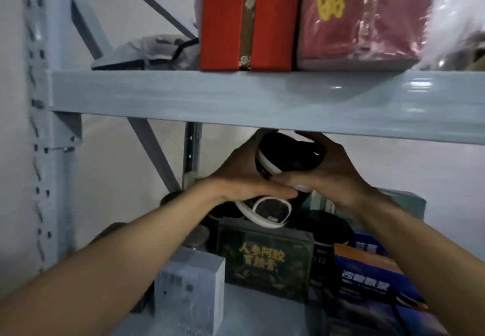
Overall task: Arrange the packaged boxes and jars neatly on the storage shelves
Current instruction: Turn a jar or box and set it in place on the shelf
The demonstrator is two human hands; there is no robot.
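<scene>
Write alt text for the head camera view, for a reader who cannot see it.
The left hand and right hand grip a black jar just under a grey shelf beam. A second jar lies tilted beneath it, behind a dark green box; red boxes stand on the shelf above.

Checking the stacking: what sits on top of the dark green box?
A white-rimmed black jar lies tilted above the dark green box; the left hand covers its upper side.

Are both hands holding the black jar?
Yes, the left hand and right hand wrap the black jar from either side under the shelf beam.
</scene>
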